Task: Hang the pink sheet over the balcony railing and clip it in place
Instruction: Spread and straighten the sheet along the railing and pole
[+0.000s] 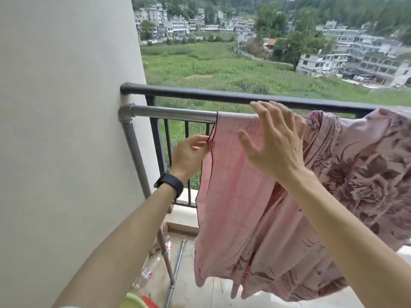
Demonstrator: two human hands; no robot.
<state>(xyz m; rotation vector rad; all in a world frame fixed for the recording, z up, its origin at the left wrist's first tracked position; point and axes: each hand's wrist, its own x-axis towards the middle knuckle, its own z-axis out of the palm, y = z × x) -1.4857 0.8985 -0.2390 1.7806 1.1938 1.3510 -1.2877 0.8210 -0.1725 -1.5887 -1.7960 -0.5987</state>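
1. The pink sheet (233,196) hangs draped over the grey pipe rail (173,113), just on the near side of the black balcony railing (200,94).
2. The left hand (191,154) pinches the sheet's left hem.
3. The right hand (275,141) has its fingers spread and grips nothing.

The one thing plainly worn was a black band (169,184) on the left wrist. It was wide, matte and smooth, with a flat oblong block on its upper side like the body of a watch or tracker, its face too dark to read. Just beyond the band the left hand (191,152) was bare, as was the right hand (273,141), whose nails looked short and plain. Behind the band the left forearm (124,236) was uncovered down to the picture's lower edge. There a thin white sliver (66,306), well away from the band, may have been a sleeve hem; that could not be told. The right forearm (347,236), across from the band, was likewise uncovered as far as it showed.
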